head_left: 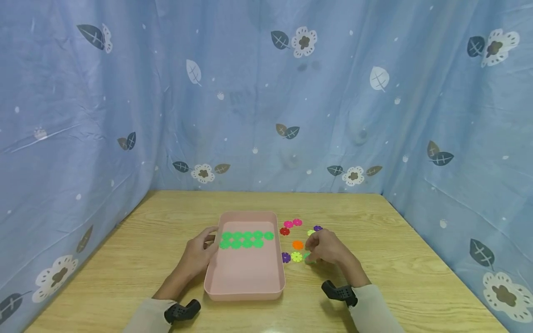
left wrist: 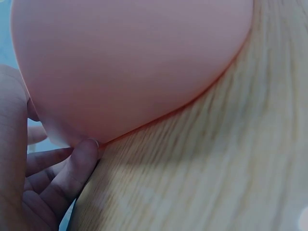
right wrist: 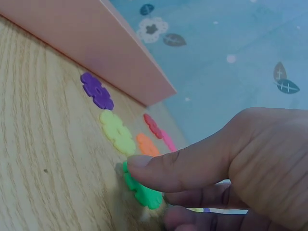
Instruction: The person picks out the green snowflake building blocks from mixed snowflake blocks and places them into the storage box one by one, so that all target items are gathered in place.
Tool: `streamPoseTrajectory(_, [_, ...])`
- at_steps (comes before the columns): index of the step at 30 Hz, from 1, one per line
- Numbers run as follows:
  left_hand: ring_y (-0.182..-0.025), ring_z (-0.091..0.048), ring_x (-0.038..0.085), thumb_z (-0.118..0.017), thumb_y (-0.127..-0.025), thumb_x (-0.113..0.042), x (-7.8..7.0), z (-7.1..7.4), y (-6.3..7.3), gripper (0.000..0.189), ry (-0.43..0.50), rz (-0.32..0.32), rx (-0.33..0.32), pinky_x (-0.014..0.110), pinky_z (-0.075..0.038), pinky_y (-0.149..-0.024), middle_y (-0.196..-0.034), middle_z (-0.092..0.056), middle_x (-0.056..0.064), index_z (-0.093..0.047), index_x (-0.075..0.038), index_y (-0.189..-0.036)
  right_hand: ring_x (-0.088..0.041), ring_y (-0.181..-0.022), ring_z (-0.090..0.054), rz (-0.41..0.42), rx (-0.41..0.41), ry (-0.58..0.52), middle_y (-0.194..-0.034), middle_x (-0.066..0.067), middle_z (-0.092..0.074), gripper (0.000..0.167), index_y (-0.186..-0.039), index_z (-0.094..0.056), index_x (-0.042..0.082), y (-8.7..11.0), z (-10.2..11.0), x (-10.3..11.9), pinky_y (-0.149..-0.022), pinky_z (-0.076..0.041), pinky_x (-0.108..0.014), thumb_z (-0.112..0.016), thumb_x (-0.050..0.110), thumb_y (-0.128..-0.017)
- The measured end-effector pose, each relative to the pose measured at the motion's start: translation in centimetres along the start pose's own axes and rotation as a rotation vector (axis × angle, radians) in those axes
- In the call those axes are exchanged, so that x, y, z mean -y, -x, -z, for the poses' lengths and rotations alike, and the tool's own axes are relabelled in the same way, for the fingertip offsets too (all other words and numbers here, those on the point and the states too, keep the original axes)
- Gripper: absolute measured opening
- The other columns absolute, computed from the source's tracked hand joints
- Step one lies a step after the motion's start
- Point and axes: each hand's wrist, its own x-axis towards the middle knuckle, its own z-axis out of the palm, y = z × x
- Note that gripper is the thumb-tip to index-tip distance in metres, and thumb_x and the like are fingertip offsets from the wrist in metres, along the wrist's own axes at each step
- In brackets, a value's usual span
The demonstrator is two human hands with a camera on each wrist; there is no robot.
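Note:
A pink plastic tray (head_left: 244, 277) lies on the table, with two rows of green flower-shaped discs (head_left: 247, 243) inside. At its left wall is my left hand (head_left: 199, 252), its curled fingers holding the tray's side and bottom edge in the left wrist view. To the right of the tray, my right hand (head_left: 329, 249) pinches a green flower-shaped disc (right wrist: 144, 190) between thumb and fingers, close to the tabletop. Near that hand lie a yellow disc (right wrist: 117, 132), a purple disc (right wrist: 97, 91) and an orange disc (head_left: 297, 245).
Farther back beside the tray are two pink discs (head_left: 297, 222) and a red disc (head_left: 285, 231). Another purple disc (head_left: 318, 228) and a yellow one (head_left: 311, 232) lie just behind the right hand. A blue patterned curtain (head_left: 266, 101) encloses the wooden table (head_left: 175, 208).

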Motion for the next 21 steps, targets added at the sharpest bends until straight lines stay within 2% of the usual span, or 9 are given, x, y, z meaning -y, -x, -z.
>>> streamPoseTrajectory(11, [-0.101,-0.071,0.030,-0.054,-0.103,-0.019,0.0,0.2,0.0,0.045,0.010,0.016,0.006,0.038,-0.060,-0.075,-0.131,-0.064,0.025,-0.051,-0.010,-0.147,-0.016,-0.057,-0.054,0.019,0.019,-0.020,-0.073,-0.005,-0.062,0.020,-0.083,-0.072,0.004,-0.3,-0.1,-0.9,-0.051,-0.054,-0.032,-0.088,-0.001,-0.073])
streamPoseTrajectory(21, [-0.100,-0.071,0.030,-0.055,-0.104,-0.021,-0.1,0.1,-0.1,0.047,0.022,0.015,0.027,0.036,-0.060,-0.074,-0.132,-0.063,0.025,-0.049,-0.010,-0.149,-0.014,-0.055,-0.051,0.008,0.007,-0.048,-0.068,-0.004,-0.057,0.022,-0.084,-0.068,0.002,-0.1,-0.1,-1.1,-0.050,-0.052,-0.031,-0.088,0.001,-0.074])
